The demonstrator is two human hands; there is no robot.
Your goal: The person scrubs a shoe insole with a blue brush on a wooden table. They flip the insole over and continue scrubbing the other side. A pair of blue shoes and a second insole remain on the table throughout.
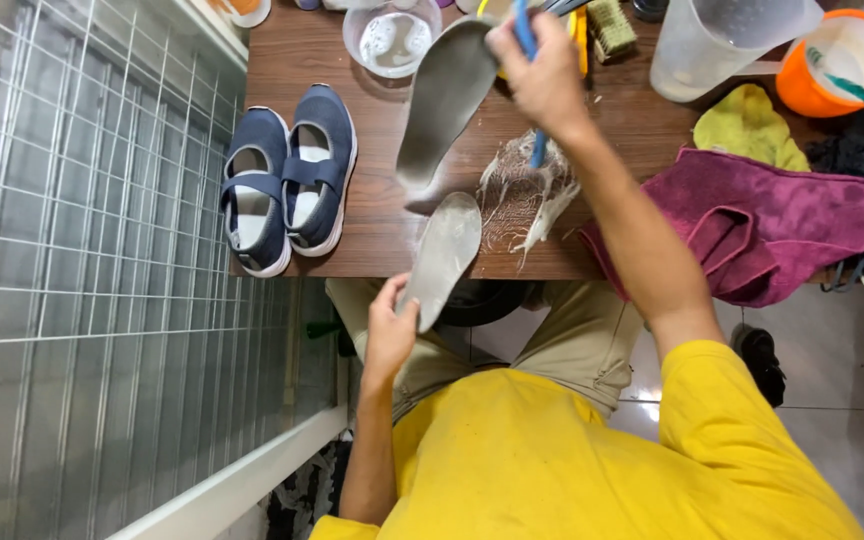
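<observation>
Two grey insoles on a brown wooden table [352, 180]. Left hand [389, 335] pinches the near insole [442, 255], which overhangs the table's front edge. Right hand [542, 75] closed around a blue-handled brush [532, 90], beside the far insole [442, 95]. Navy shoes [287, 180] to the left; soapy smear between; maroon cloth [762, 225] right. Bowl, jug, orange tub crowd the far edge.

The surface [352, 220] is showing dark, smooth wood grain, the navy shoes [287, 180] looking like matt woven cloth, the insoles [442, 250] dull grey, the magenta towel [762, 225] soft, fuzzy fabric.
</observation>
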